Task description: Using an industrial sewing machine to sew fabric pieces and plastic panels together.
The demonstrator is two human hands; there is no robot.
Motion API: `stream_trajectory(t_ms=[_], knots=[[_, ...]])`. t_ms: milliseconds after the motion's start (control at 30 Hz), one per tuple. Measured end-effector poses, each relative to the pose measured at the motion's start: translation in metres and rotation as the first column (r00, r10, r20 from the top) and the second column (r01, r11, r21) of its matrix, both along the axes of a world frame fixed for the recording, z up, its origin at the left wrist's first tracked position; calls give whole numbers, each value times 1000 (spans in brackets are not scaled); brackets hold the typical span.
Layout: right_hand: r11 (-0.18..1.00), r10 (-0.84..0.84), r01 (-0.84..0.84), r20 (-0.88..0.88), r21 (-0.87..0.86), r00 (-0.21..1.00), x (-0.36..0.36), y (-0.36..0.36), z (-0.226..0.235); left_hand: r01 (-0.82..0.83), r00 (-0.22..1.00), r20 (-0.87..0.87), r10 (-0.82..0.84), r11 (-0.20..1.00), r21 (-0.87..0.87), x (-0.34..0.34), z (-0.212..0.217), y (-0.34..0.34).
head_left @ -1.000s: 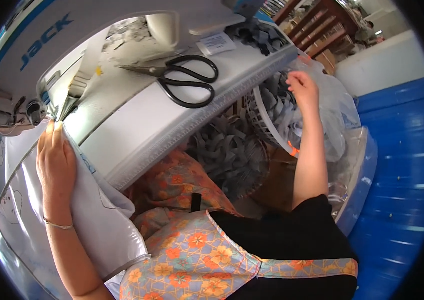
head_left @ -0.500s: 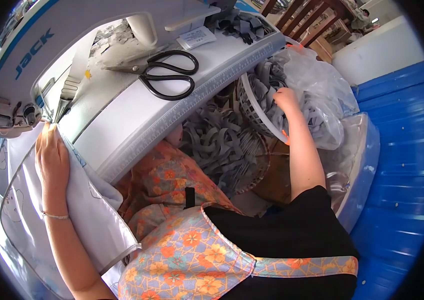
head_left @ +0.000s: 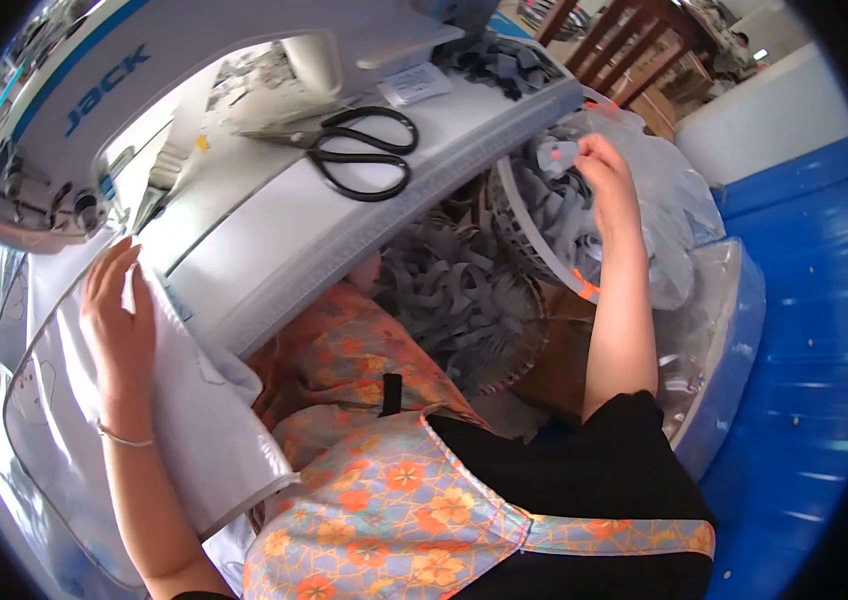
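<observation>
Lifted since a moment ago, the right hand (head_left: pixel 606 172) now pinches one grey strip (head_left: pixel 556 155) between thumb and fingers, above the white basket (head_left: pixel 514 225) of grey strips at the far right. That basket sits in a clear plastic bag (head_left: pixel 689 215); a second heap of grey strips (head_left: pixel 454 300) lies nearer, just left of it. The left hand (head_left: pixel 119 320) lies flat, fingers spread, on the white fabric (head_left: pixel 194 420) at the near left, beside the sewing machine (head_left: pixel 94 110). One pair of black scissors (head_left: pixel 364 150) rests on the white table (head_left: pixel 284 250).
</observation>
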State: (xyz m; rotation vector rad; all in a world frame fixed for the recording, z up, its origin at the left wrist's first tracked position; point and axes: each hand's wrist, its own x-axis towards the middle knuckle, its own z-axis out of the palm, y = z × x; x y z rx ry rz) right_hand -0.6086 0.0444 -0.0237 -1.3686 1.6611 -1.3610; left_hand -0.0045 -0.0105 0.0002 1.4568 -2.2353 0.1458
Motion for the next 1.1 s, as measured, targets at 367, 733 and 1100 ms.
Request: stream_trajectory(t_ms=[367,733,1100], knots=[[537,831,-835,93,119,548,338,-58,84,131,724,-615,313,813,568,-6,95,47],[647,762,-725,-203,234,615,441,-145,23,-41,994,93,57,985,-166,2,19,13],[580,403,-798,-794,-163,456,428,-136,5,-51,995,-83,50,999,-13,-2,-6,4]])
